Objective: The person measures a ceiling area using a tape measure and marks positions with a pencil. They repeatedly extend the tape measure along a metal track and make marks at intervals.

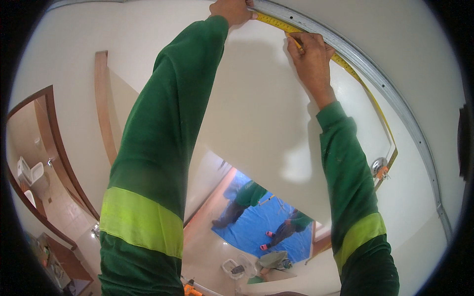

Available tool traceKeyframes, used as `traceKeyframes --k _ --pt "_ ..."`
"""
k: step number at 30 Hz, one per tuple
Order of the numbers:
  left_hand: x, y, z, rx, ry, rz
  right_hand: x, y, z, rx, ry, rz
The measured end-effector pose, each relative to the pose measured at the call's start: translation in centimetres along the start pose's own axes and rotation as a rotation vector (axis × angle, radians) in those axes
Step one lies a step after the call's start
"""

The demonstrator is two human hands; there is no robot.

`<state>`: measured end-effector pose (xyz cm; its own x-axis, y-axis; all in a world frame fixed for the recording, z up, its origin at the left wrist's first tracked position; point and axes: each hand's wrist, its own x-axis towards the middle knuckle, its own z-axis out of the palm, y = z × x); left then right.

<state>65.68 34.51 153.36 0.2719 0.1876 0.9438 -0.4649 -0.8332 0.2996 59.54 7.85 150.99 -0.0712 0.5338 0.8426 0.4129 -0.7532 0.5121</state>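
— Where is the measuring tape (276, 22) stretched?
— Along the far metal rail (378, 80); its left part is pinched by the left hand (233, 12).
— And the right hand (313, 56)?
— A yellow pencil (296, 43) is grasped in it, beside the tape.

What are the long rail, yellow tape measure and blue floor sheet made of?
Long rail: metal, perhaps galvanized steel; it has a dull silver shine and small holes. Yellow tape measure: probably thin coated steel; its strip curves smoothly. Blue floor sheet: smooth plastic, maybe; its surface looks creased.
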Motion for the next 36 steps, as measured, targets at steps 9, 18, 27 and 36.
traceKeyframes --k 9,18,27,36 --pt "0.0 1.4 -0.5 0.030 -0.022 -0.018 -0.4 0.7 -0.3 0.060 0.052 -0.035" --pt "-0.2 1.4 -1.0 0.014 -0.075 -0.062 -0.4 0.6 -0.1 0.012 0.022 -0.093" --pt "-0.6 2.0 -1.9 0.028 -0.030 -0.033 0.0 0.9 0.4 0.070 0.081 -0.025" --pt "-3.8 3.0 0.1 -0.213 0.088 -0.104 -1.6 1.8 -0.7 0.654 0.028 0.135"
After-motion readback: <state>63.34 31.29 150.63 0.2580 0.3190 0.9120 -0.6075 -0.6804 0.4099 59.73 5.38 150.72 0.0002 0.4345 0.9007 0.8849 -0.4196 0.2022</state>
